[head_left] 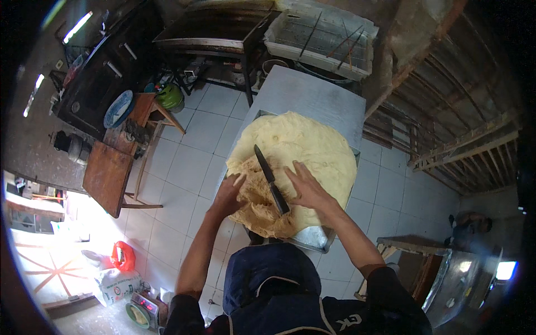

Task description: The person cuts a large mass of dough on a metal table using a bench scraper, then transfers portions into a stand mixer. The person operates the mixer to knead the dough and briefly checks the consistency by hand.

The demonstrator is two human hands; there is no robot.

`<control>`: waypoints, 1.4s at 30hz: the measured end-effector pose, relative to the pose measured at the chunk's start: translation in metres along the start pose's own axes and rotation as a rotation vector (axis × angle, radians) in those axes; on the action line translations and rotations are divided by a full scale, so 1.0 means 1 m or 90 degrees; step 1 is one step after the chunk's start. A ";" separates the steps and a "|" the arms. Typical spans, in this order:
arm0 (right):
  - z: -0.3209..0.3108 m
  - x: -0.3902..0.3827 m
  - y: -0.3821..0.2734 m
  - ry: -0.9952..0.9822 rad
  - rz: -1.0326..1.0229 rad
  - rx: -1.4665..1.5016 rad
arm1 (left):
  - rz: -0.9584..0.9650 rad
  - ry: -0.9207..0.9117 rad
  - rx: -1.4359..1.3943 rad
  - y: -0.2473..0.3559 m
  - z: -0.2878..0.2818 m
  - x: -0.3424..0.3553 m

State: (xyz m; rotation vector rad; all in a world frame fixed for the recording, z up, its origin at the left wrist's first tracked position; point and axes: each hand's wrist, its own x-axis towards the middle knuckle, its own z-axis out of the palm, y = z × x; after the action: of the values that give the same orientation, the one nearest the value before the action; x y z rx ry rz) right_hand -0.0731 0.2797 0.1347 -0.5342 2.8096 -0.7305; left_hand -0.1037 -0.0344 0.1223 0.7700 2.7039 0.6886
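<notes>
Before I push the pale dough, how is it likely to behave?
The pale dough is probably soft and floppy, judging by its dimpled, rounded surface. It may be rather heavy, as its broad mass fills much of the tray.

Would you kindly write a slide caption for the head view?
Left hand and right hand at a broad mass of pale and brownish dough, a dark knife lying on it between them.

Knife [270, 178] lies on dough [312, 145] in a tray [314, 238].
</notes>
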 end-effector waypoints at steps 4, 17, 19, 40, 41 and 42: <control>0.025 0.020 0.005 -0.025 0.012 -0.088 | 0.056 0.045 -0.039 -0.025 0.036 0.009; 0.091 0.065 0.071 0.176 -0.127 -0.116 | 0.119 0.189 -0.043 -0.073 0.093 0.064; 0.104 0.061 0.077 0.188 -0.098 -0.137 | 0.093 0.163 -0.014 -0.083 0.100 0.067; 0.015 -0.129 0.044 0.173 0.574 0.301 | -0.019 -0.064 -0.286 0.053 -0.037 -0.016; 0.038 -0.134 0.047 0.226 0.514 0.207 | -0.005 -0.163 -0.315 0.071 -0.029 -0.015; 0.064 -0.132 0.047 0.260 0.506 0.115 | 0.052 -0.199 -0.356 0.089 -0.014 -0.011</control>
State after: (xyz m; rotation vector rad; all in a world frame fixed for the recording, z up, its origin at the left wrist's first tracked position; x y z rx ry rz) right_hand 0.0514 0.3417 0.0683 0.8087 2.8659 -0.9474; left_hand -0.0616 0.0210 0.1798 0.7620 2.0602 1.1629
